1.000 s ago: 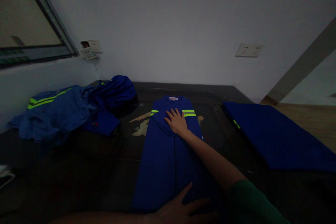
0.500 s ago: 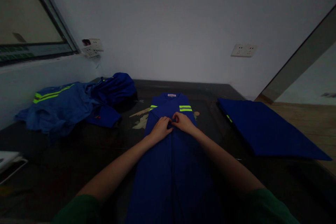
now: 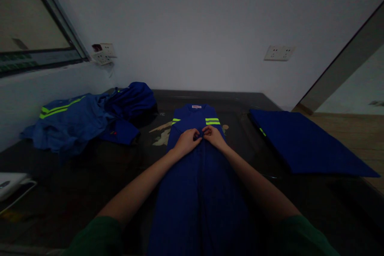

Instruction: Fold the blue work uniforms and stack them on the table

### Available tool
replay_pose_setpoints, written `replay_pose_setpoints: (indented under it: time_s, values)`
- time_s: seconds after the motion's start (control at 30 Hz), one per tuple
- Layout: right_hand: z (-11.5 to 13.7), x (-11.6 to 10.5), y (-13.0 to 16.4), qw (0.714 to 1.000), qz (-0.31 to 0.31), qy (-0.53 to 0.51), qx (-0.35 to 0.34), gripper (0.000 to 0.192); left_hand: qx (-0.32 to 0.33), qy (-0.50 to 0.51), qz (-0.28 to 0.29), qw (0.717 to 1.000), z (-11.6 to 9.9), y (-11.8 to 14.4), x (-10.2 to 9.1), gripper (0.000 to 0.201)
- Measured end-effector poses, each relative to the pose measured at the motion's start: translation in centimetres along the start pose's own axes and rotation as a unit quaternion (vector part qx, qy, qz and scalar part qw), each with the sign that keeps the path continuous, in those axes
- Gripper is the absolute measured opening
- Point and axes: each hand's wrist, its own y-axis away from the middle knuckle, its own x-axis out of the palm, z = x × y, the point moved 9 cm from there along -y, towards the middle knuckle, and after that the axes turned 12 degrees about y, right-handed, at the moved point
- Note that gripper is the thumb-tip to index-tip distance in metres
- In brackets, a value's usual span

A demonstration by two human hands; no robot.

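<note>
A dark blue work jacket (image 3: 183, 192) with yellow-green reflective strips and a white neck label lies lengthwise on the dark table, its collar toward the wall. My left hand (image 3: 189, 140) is closed, thumb and fingers pinching the cloth at the front opening. Opposite it, my right hand (image 3: 213, 135) also pinches the front edge, fingers bent. The fingertips nearly meet over the centre line at chest height. Whatever small fastening may lie between them is hidden. Below the hands the front runs as a long dark seam toward me.
A folded blue garment (image 3: 306, 142) lies at the right. Crumpled blue clothes (image 3: 72, 124) are heaped at the left, near the window (image 3: 39, 20). A white device with a cable (image 3: 13, 184) sits at the left edge. Wall sockets (image 3: 279, 53) are behind the table (image 3: 240, 102).
Both hands have shifted slightly to the right, still pinching the jacket front. The front seam beneath them has moved a little right too. The other garments stay put.
</note>
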Motion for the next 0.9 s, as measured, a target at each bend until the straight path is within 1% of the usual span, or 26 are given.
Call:
replay_pose_setpoints:
  time_s: [0.1, 0.2, 0.33, 0.4, 0.6, 0.77, 0.83, 0.9]
  values:
    - [-0.3, -0.2, 0.2, 0.999, -0.011, -0.032, 0.002, 0.026, 0.001, -0.021, 0.007, 1.000, -0.2, -0.8, 0.8, 0.019]
    - [-0.3, -0.5, 0.5, 0.998, -0.008, -0.067, 0.002, 0.028, -0.021, -0.008, 0.016, 1.000, 0.7, -1.3, 1.1, 0.019]
    - [-0.2, -0.8, 0.7, 0.996, 0.003, -0.091, 0.001, 0.027, -0.041, 0.051, -0.009, 0.998, 2.1, -1.7, 0.2, 0.004]
    - [-0.2, -0.7, 0.7, 0.995, 0.008, -0.098, 0.004, 0.027, -0.037, 0.060, -0.025, 0.997, 2.3, -1.8, -0.2, 0.003]
    - [-0.1, -0.4, 0.7, 0.995, 0.010, -0.100, 0.008, 0.029, -0.020, 0.010, -0.049, 0.999, 2.1, -1.7, -0.4, 0.015]
    - [-0.1, -0.3, 0.8, 0.996, 0.005, -0.086, 0.011, 0.029, -0.021, -0.004, -0.045, 0.999, 1.9, -1.7, -0.4, 0.022]
    - [-0.2, -0.3, 0.8, 0.997, 0.005, -0.081, 0.011, 0.029, -0.015, 0.001, -0.034, 0.999, 1.8, -1.5, -0.2, 0.019]
    - [-0.1, -0.3, 0.8, 0.997, 0.001, -0.073, 0.008, 0.028, 0.010, 0.005, -0.020, 1.000, 1.4, -1.3, 0.2, 0.009]
